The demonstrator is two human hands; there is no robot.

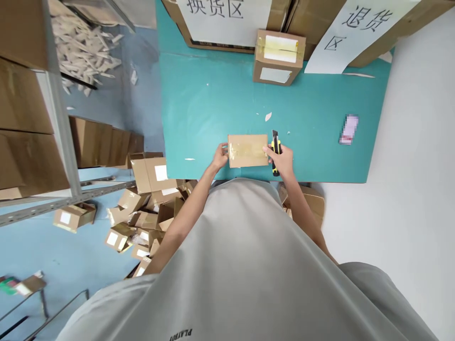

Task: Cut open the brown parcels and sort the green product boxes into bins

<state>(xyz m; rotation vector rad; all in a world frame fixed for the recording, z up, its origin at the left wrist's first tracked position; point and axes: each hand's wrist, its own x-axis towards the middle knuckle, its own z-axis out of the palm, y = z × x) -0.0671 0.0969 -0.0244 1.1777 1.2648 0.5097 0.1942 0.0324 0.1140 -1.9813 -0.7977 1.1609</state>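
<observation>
A small taped cardboard box [248,150] lies flat on the teal table [213,104] near its front edge. My left hand [221,156] grips the box's left end, fingers curled round its edge. My right hand [282,160] is closed on a yellow and black utility knife [275,144], whose blade points away from me, right beside the box's right end; its thumb touches that end.
A second taped box [278,57] stands at the table's far side, before large cartons bearing white paper signs [227,19]. A small pink item [349,129] lies at the right. Several small boxes [142,208] are heaped on the blue floor at left, beside metal shelving [57,118].
</observation>
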